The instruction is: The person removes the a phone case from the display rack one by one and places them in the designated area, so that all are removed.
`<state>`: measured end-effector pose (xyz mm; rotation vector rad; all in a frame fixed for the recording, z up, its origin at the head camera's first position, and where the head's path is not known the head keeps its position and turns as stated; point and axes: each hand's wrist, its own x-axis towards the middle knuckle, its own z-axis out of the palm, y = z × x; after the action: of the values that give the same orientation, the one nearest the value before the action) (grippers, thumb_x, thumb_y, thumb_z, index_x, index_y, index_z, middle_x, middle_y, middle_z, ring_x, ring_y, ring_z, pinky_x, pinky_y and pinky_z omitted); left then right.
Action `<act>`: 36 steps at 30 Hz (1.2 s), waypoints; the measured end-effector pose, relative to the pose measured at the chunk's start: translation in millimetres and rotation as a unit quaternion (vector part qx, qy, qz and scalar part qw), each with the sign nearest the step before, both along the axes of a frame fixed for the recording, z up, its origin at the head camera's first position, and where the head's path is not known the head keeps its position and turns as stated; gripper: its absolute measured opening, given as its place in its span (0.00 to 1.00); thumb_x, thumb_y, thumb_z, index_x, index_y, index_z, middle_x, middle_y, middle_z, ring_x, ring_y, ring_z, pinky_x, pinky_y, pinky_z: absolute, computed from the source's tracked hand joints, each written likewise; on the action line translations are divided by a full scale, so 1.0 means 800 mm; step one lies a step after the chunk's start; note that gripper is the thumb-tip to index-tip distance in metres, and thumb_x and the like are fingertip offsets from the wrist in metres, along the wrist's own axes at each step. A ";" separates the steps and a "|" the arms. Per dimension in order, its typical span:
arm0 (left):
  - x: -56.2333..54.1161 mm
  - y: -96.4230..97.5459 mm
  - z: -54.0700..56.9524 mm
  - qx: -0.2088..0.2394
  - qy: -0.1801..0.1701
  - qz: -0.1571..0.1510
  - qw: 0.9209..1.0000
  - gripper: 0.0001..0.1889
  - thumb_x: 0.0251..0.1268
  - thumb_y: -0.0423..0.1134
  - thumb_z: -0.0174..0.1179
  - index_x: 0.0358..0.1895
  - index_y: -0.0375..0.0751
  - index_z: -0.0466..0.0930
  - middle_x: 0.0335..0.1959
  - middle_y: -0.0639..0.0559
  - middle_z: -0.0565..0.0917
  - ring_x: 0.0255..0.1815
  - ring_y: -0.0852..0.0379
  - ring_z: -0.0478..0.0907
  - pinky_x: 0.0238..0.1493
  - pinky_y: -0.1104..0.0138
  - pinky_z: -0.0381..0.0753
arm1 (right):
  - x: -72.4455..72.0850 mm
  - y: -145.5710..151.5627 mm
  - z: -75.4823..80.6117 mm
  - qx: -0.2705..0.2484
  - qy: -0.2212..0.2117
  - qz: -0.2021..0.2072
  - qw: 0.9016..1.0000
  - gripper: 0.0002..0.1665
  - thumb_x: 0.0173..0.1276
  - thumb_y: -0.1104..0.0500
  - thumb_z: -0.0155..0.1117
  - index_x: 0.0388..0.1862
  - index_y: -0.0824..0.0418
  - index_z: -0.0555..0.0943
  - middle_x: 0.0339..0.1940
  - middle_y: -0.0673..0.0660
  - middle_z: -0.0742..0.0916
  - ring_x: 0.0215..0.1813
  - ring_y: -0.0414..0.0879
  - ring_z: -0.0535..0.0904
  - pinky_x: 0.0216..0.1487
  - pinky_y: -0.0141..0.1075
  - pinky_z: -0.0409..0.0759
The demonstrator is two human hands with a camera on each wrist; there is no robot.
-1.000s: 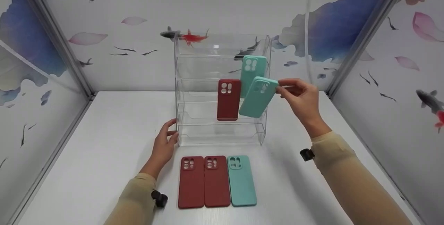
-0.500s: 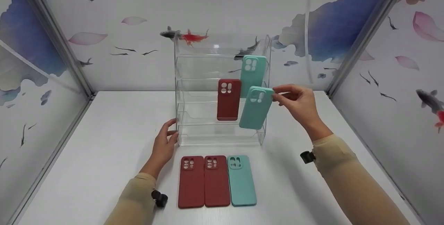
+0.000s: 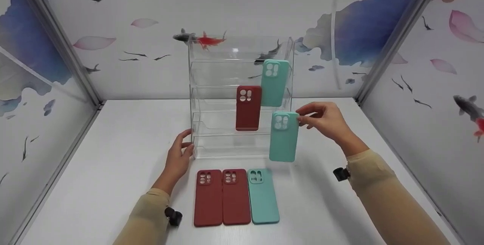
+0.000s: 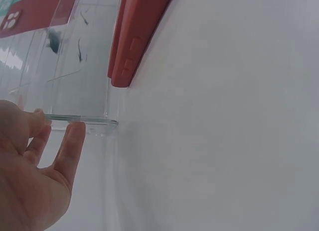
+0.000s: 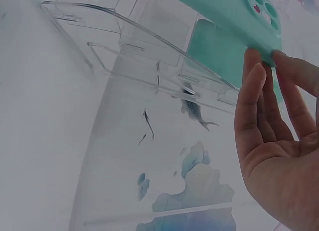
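Observation:
Thumb and fingertips of my right hand (image 3: 323, 122) pinch the upper right edge of a turquoise phone case (image 3: 283, 139), held nearly upright before the lower right of a clear acrylic rack (image 3: 215, 154). In the right wrist view, that case (image 5: 234, 19) is partly cut off at the top. My left hand (image 3: 179, 153) rests with its fingertips against the rack's left side panel. On the rack stand a red phone case (image 3: 248, 114) and, higher up, another turquoise case (image 3: 274, 86). The left wrist view shows fingers (image 4: 72, 146) touching the clear panel.
In front of the rack, two red cases (image 3: 208, 203) (image 3: 237, 201) and a turquoise case (image 3: 264, 201) lie side by side on the white table (image 3: 124, 139). Printed panels (image 3: 234, 3) enclose the table at the back and sides.
My right hand has lowered the turquoise case and brought it from a slant to nearly upright, away from the standing cases. The left hand stays at the rack's side.

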<state>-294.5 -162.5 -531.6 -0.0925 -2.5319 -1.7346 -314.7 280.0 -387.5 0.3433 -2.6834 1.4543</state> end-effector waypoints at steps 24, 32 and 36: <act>0.003 0.002 -0.001 -0.005 0.007 0.000 1.000 0.28 0.84 0.36 0.49 0.80 0.51 0.57 0.80 0.50 0.63 0.72 0.46 0.73 0.70 0.57 0.83 | 0.011 0.028 -0.070 0.040 -0.124 0.033 0.991 0.15 0.70 0.57 0.72 0.52 0.63 0.87 0.48 0.63 0.90 0.43 0.53 0.92 0.42 0.40 0.93; 0.004 0.004 -0.003 -0.011 -0.001 0.007 1.000 0.28 0.84 0.36 0.49 0.80 0.53 0.57 0.80 0.50 0.64 0.72 0.46 0.73 0.70 0.57 0.83 | 0.016 0.032 -0.099 0.071 -0.140 0.064 0.985 0.13 0.69 0.61 0.71 0.51 0.63 0.87 0.43 0.61 0.90 0.40 0.51 0.91 0.43 0.40 0.94; 0.000 0.002 -0.001 -0.015 0.009 0.009 1.000 0.28 0.84 0.36 0.49 0.81 0.51 0.57 0.80 0.49 0.64 0.72 0.45 0.73 0.69 0.57 0.83 | 0.016 0.030 -0.110 0.068 -0.155 0.066 0.983 0.12 0.69 0.61 0.71 0.50 0.63 0.87 0.41 0.60 0.90 0.38 0.50 0.90 0.43 0.41 0.94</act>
<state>-294.2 -160.8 -532.2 -0.0880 -2.5376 -1.6833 -302.1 303.7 -475.3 0.3316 -3.0725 1.4694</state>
